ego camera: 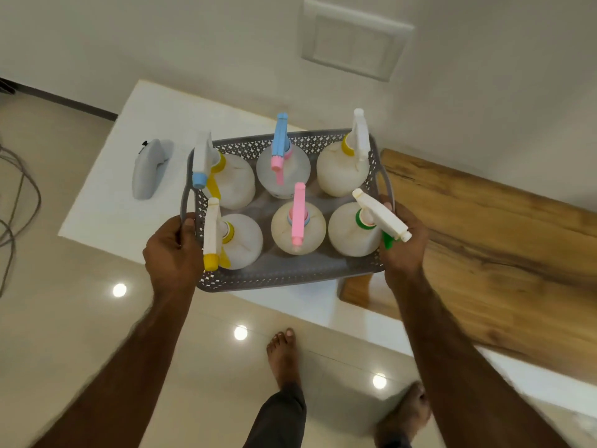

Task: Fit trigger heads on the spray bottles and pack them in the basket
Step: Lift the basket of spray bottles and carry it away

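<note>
Each gripping a side handle, the left hand and right hand hold the grey perforated plastic basket level above the white desk, keeping its six trigger-fitted translucent spray bottles upright.

Grey basket with cut-out lattice pattern. Six translucent whitish bottles inside:
- 10 o'clock head: white, blue nozzle, yellow collar.
- 12 o'clock head: blue and pink.
- 2 o'clock head: white, yellow collar.
- 8 o'clock head: white, yellow nozzle.
- 6 o'clock head: pink.
- 4 o'clock head: white, green collar.

White table; brown wood-grain board.
</note>
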A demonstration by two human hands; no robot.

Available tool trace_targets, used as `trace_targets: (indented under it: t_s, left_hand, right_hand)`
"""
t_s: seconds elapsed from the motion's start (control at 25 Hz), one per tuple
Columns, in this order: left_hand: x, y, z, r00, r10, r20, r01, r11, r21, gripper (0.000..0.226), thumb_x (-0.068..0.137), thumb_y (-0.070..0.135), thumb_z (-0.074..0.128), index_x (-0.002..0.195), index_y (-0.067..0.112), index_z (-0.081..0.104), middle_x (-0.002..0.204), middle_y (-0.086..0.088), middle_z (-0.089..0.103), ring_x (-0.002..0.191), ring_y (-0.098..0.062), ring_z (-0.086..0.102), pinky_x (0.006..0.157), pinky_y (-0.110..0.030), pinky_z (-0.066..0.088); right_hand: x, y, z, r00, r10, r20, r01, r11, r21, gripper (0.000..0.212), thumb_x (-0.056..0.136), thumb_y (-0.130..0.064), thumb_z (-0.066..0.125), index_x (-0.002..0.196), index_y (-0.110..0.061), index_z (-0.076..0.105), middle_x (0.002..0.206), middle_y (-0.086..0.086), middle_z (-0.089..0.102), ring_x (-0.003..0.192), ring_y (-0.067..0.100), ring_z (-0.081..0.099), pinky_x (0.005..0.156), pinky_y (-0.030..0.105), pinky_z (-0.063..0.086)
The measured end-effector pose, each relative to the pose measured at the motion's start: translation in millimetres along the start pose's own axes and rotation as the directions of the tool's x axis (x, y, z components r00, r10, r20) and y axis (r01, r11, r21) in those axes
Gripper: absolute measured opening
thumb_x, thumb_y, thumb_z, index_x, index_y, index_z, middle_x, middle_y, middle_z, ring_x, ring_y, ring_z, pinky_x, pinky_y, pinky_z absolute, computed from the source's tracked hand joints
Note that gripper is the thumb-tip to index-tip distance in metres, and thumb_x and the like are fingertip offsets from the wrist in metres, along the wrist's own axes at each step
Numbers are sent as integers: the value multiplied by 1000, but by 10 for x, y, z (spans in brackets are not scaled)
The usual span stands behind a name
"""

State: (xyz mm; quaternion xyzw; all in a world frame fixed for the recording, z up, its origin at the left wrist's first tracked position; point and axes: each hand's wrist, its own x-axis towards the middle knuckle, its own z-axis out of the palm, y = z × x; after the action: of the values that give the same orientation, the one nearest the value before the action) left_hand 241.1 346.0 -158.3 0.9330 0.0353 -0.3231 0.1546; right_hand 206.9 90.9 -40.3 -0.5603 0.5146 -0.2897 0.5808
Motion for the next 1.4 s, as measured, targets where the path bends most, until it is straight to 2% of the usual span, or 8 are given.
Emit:
trace_targets:
  t_s: [0.2,0.36,0.44,0.6,0.8,1.08,1.24,1.4]
  left_hand:
    - [-462,395,-290,986,168,13,-167,966,196,41,112,13,29,135,-12,53,141,-25,55,137,-35,47,119,-40,31]
    - [-845,339,-421,965,236,116,-239,971,13,39,110,8,35,124,-19,59,130,-34,61,129,-44,54,113,-47,36]
    - [-1048,725,-962,952,295,-79,-288,953,90,29,106,3,45,116,-17,64,114,-38,65,115,-47,62,102,-56,45]
    - [-1848,1153,-1162,728,673,-130,-684,726,-72,25,91,-16,60,113,-7,68,95,-34,68,92,-50,63,83,-61,54]
    - [-3006,847,-266,596,802,52,-798,598,-78,22,93,-13,62,113,-9,67,94,-34,69,92,-47,64,80,-52,52]
    - [-4158,632,909,401,900,171,-912,410,-18,8,96,-1,62,95,-1,70,77,-23,66,81,-45,63,70,-46,48]
    - [-4579,542,1638,376,911,171,-916,393,-75,22,102,20,59,99,4,73,74,-15,67,76,-40,65,66,-41,50]
    - [-4861,614,2310,419,895,154,-897,435,-84,39,97,38,44,93,11,72,73,-12,70,73,-37,66,67,-45,55]
  right_hand:
    - [-549,-91,-635,981,23,-192,-6,996,87,23,106,-7,55,101,-13,77,89,7,66,81,6,57,68,23,49]
    - [-970,54,-1331,956,45,-289,2,987,158,26,106,-5,53,124,5,69,104,1,71,96,7,64,81,20,55]
    - [-1217,127,-1757,936,22,-351,27,990,135,24,107,-10,53,111,0,75,89,-1,68,83,4,59,72,23,52]
    - [-1820,366,-2675,869,31,-493,50,987,150,25,107,-10,54,96,-9,76,78,11,68,82,6,56,74,29,50]
    - [-2831,721,-3928,782,50,-621,74,982,172,37,107,-10,53,78,-26,70,72,-6,58,68,2,49,64,26,44]
    - [-3966,1338,-5402,619,121,-776,40,982,185,28,104,-6,57,85,15,60,78,0,48,78,10,43,74,30,38]
    - [-4198,1645,-6008,543,165,-823,7,979,201,26,103,0,56,88,-8,75,80,-2,63,77,7,54,69,25,48]
    - [-4168,2014,-6583,584,113,-804,-44,993,107,32,97,21,50,95,-3,70,79,-21,68,78,2,58,71,24,49]
